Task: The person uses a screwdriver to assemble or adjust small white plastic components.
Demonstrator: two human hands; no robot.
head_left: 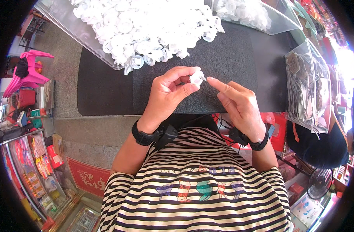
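My left hand (167, 91) pinches a small round white plastic part (196, 77) between thumb and fingertips, above the black table mat. A thin pale tab sticks out of the part on its right side. My right hand (238, 102) has its index finger stretched toward that tab, its tip at or very near it; whether they touch I cannot tell. The right thumb stands apart from the index finger, and nothing shows between them. Just beyond my hands lies a big heap of similar white plastic parts (146, 33), overexposed at its top.
The black mat (107, 85) covers the table. A clear bin (277, 19) of white pieces stands far right; another clear box (308, 85) at the right edge holds flat grey pieces and cords. Pink plastic chairs (28, 71), a goods rack (35, 166) and a black fan (320, 183) stand around.
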